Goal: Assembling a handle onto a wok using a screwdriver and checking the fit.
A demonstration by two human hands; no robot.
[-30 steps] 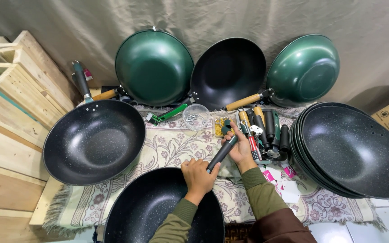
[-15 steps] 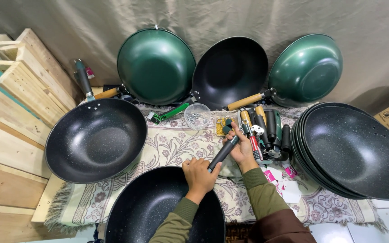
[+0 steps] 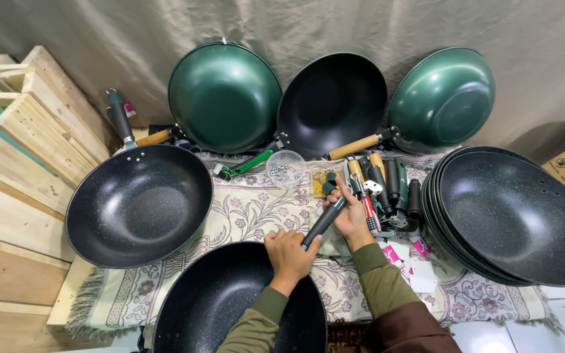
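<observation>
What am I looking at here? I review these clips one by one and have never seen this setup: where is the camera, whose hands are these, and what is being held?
There is no machine: a person wears a camera on the head, looking down at their own two hands. The left hand and right hand both grip a dark pan handle at the rim of the black wok nearest them. On the patterned cloth lie loose handles and a clear bowl of small parts. Another black wok sits left, stacked black woks right, and green woks lean on the curtain.
</observation>
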